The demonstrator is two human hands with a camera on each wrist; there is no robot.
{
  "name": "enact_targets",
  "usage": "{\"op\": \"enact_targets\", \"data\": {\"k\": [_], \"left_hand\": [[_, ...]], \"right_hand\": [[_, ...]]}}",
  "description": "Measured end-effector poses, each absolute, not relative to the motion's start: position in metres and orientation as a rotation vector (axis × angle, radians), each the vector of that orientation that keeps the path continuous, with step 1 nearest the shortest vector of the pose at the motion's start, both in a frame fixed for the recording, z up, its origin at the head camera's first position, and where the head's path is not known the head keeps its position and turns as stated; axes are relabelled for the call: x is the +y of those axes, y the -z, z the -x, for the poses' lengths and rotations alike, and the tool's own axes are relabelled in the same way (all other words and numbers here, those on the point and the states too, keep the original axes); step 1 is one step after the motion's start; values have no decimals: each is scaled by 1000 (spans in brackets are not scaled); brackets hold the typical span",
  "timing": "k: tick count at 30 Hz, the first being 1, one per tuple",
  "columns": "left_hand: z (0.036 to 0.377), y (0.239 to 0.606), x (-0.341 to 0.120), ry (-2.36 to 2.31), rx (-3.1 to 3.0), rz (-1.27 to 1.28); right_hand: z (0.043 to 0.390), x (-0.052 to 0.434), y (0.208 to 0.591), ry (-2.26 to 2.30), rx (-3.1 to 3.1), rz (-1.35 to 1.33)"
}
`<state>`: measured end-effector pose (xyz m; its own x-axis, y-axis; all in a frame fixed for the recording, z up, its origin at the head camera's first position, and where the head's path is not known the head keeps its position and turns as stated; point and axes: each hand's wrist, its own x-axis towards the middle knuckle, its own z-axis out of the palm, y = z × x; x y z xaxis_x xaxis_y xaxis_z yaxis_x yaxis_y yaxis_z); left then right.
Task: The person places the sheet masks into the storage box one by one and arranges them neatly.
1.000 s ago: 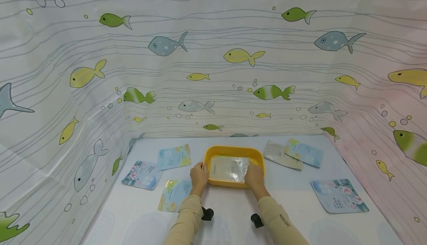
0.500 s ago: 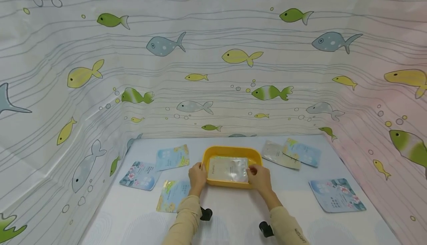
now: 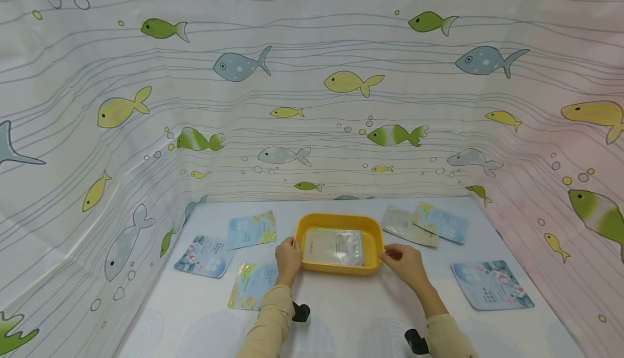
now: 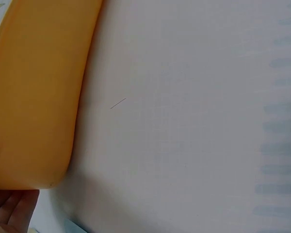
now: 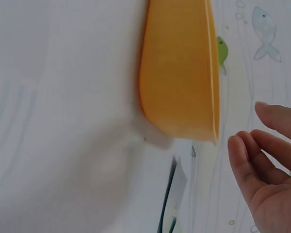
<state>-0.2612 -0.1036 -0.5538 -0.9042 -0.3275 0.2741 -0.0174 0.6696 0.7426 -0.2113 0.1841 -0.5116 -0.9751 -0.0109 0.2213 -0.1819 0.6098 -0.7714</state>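
- Two hands flank one yellow tray (image 3: 375,241) on the white table (image 3: 341,314); it sits between the fingers of both, its long axis running from one hand across to the other, open side up.
- Left hand (image 3: 288,258) rests against the tray's left end, fingers curled round the near-left corner, forearm in a tan sleeve (image 3: 265,323) angling up from below.
- Right hand (image 3: 407,263) lies just beside the tray's right end, apart from it, fingers relaxed and slightly spread; the wrist view shows a gap between fingertips (image 5: 242,150) and rim.
- Silvery sachet (image 3: 333,246) lies flat inside the tray, long axis along the tray's, between the two hands and touched by neither.
- Several printed sachets lie on the table beyond each hand's outer side.
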Motion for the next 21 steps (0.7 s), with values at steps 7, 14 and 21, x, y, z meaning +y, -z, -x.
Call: {"op": "enact_targets", "data": {"k": [7, 14, 21], "left_hand": [[261, 553, -103, 1121, -2486, -277], [261, 554, -104, 1135, -2489, -273], [261, 554, -104, 1128, -2510, -281]], "right_hand": [[201, 222, 505, -1183, -2672, -111], [189, 257, 499, -1144, -2704, -67], [179, 291, 507, -1125, -2778, 12]]}}
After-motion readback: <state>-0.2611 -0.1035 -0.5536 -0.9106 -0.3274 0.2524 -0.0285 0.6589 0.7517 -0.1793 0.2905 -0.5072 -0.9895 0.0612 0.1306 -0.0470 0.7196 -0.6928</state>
